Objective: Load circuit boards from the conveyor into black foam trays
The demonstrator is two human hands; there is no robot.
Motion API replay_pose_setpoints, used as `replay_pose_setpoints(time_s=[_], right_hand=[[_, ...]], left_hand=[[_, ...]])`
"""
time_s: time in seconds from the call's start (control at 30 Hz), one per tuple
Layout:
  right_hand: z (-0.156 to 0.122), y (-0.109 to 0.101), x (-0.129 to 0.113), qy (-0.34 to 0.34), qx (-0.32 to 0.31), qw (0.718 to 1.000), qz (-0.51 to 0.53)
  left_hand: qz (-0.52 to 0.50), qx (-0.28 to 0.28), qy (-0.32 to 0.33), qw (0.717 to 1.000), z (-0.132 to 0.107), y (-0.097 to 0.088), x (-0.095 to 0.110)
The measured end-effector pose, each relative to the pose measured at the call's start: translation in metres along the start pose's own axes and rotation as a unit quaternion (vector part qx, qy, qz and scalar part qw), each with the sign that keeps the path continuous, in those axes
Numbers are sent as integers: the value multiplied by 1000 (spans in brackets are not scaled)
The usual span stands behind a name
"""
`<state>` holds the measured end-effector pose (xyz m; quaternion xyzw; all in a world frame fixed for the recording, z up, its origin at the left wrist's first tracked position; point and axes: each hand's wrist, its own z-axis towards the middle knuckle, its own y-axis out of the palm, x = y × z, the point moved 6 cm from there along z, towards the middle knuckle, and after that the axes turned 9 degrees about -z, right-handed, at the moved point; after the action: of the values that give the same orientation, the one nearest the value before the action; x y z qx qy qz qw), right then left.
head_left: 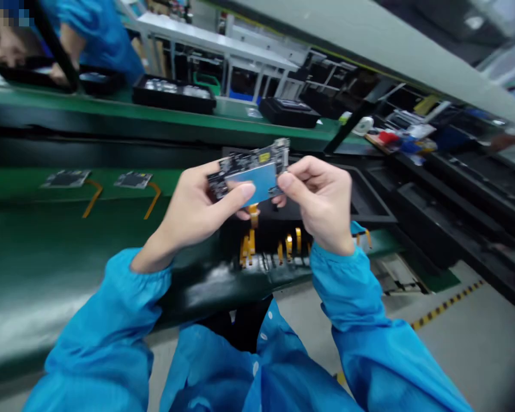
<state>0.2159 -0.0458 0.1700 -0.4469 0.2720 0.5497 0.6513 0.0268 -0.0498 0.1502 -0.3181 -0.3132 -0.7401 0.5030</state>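
A black circuit board (249, 160) with a flat blue-silver plate on its face is raised above the bench between my hands. My left hand (206, 200) grips its left side, the thumb lying across the plate. At the board's right end, my right hand (320, 194) pinches the edge between thumb and fingers. Just below the board hangs an orange flex cable (253, 214); whether it joins the board is hidden. Several more orange flex cables (249, 246) lie on the bench under my hands.
Two boards with orange ribbons, one at the left (66, 179) and one nearer (133, 180), lie on the green bench (90, 246). Black trays (174, 94) stand on the raised green ledge behind. Opposite, a co-worker in blue (98, 40) reaches into a tray.
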Motion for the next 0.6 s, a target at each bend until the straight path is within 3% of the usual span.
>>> replay_pose_setpoints(time_s=[0.13, 0.2, 0.27, 0.37, 0.47, 0.53, 0.6], right_hand=[[0, -4, 2, 22, -30, 995, 88], [0, -32, 9, 47, -13, 992, 115], [-4, -86, 19, 80, 49, 988, 123], [-9, -190, 36, 111, 175, 970, 126], [-8, -270, 59, 177, 267, 941, 106], [-5, -295, 79, 256, 291, 920, 54], [-2, -301, 101, 334, 281, 900, -9]], left_hand=[[-23, -33, -32, 999, -9, 9, 15], [-32, -63, -50, 996, -10, 6, 17], [12, -37, -49, 998, -5, -10, 16], [126, 65, -41, 989, 14, -54, 5], [210, 130, -141, 959, 36, -111, -33], [328, 176, -258, 892, 41, -157, -67], [472, 170, -329, 800, 39, -200, -100]])
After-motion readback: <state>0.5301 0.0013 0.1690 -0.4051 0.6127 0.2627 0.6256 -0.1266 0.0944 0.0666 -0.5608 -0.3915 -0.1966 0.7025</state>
